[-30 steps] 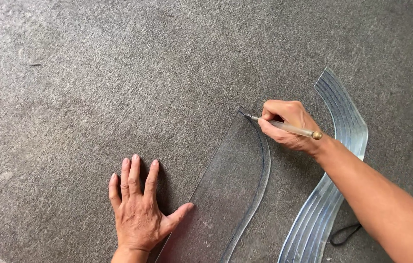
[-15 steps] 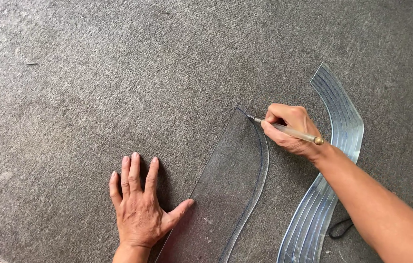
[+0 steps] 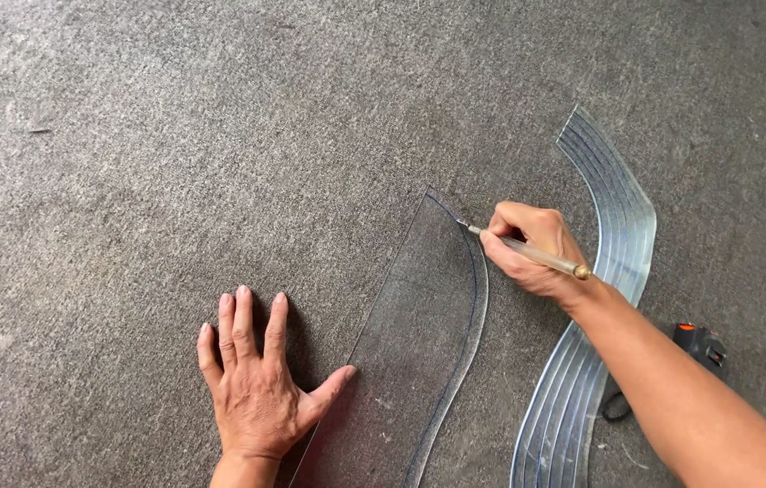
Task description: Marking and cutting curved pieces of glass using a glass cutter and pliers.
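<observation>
My right hand (image 3: 532, 253) pinches a glass cutter (image 3: 527, 252) against the curved glass piece (image 3: 419, 361), while my left hand (image 3: 256, 389) lies spread flat, thumb touching its edge.

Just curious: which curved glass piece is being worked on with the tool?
The plain clear piece beside the left hand, not the ribbed stack on the right.

Surface (image 3: 175, 136): grey, carpet-like covering. Lying on it: one clear wavy glass piece (image 3: 419, 343); one curved ribbed glass strip (image 3: 613, 226) just beside; small black-and-orange tool (image 3: 699, 343) at right.
</observation>
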